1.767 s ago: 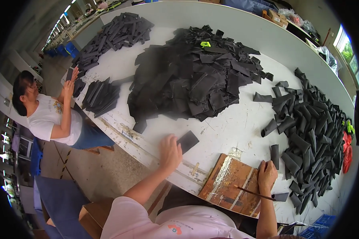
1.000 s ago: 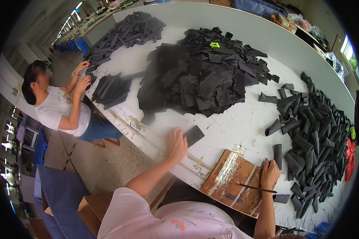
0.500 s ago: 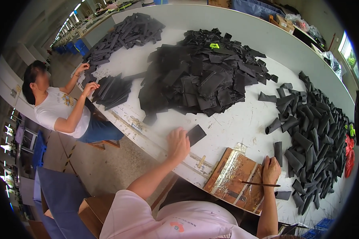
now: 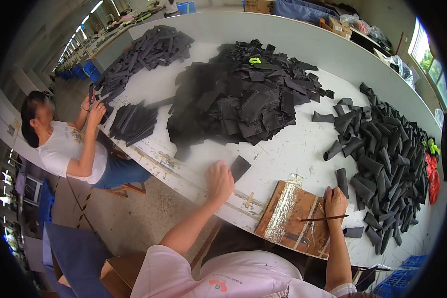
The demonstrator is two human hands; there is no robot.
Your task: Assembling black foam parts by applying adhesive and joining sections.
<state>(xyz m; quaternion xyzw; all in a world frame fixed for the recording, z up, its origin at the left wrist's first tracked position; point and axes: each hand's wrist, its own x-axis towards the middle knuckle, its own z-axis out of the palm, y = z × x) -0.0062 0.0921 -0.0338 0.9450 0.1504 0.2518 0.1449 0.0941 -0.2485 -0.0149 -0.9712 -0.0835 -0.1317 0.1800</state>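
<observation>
My left hand (image 4: pixel 219 180) has its fingers curled at the near-left edge of a flat black fabric piece (image 4: pixel 241 168) on the white table. My right hand (image 4: pixel 336 200) is closed beside the right edge of a brown board (image 4: pixel 289 214) partly covered with shiny tape. Just beyond its fingertips lies a black fabric tube (image 4: pixel 341 183). A thin brown stick (image 4: pixel 315 219) crosses at the right wrist, over the board; whether the fingers grip it is unclear. What the right fingers hold, if anything, is hidden.
A large heap of black fabric pieces (image 4: pixel 253 99) covers the table's middle. Many black tubes (image 4: pixel 382 164) pile up on the right, near a red bag (image 4: pixel 431 179). At the left a co-worker (image 4: pixel 74 149) sits by black strips (image 4: pixel 134 123). A raised partition (image 4: pixel 342 57) borders the far side.
The view has shifted slightly. My hands stay almost in place by the fabric piece and the board. The co-worker's hands have drawn together and now hold up a dark strip.
</observation>
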